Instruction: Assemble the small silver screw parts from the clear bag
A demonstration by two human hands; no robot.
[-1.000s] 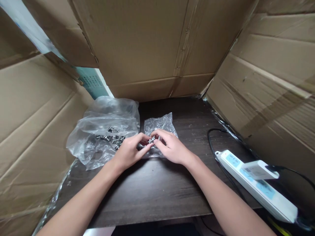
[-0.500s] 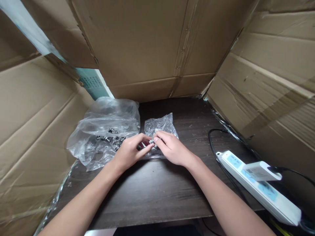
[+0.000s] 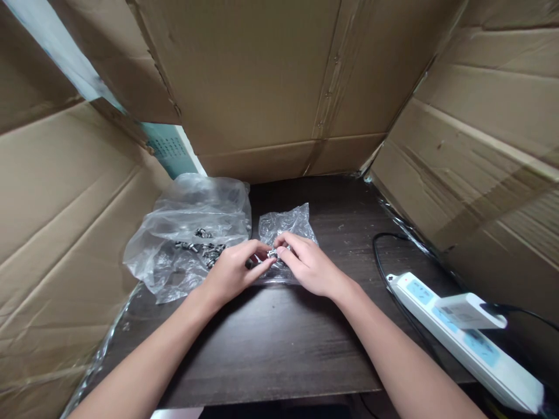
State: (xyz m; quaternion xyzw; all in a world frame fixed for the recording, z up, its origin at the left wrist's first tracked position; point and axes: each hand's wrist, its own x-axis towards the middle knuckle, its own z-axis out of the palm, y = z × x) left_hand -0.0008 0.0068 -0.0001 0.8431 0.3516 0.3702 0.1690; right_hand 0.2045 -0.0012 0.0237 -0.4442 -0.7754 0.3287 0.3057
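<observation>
A small silvery metal part [image 3: 272,254] is pinched between the fingertips of both hands. My left hand [image 3: 238,265] grips it from the left, thumb and forefinger closed on it. From the right, my right hand [image 3: 307,263] has its thumb and fingers closed on the same part. Beneath and behind the hands lies a small crinkled clear bag [image 3: 288,222]. To the left, a larger clear plastic bag [image 3: 198,198] lies open, with several metal parts [image 3: 212,253] in it, close beside my left hand. The fingertips partly cover the held part.
Cardboard panels [image 3: 262,75] stand around the dark table [image 3: 271,349] at the back and sides. At the right lies a white power strip [image 3: 467,343] with a white plug-in adapter [image 3: 471,310] and a black cable [image 3: 376,256].
The whole view has shifted slightly. Both hands stay together on the metal part, which now shows a little more between the fingertips.
</observation>
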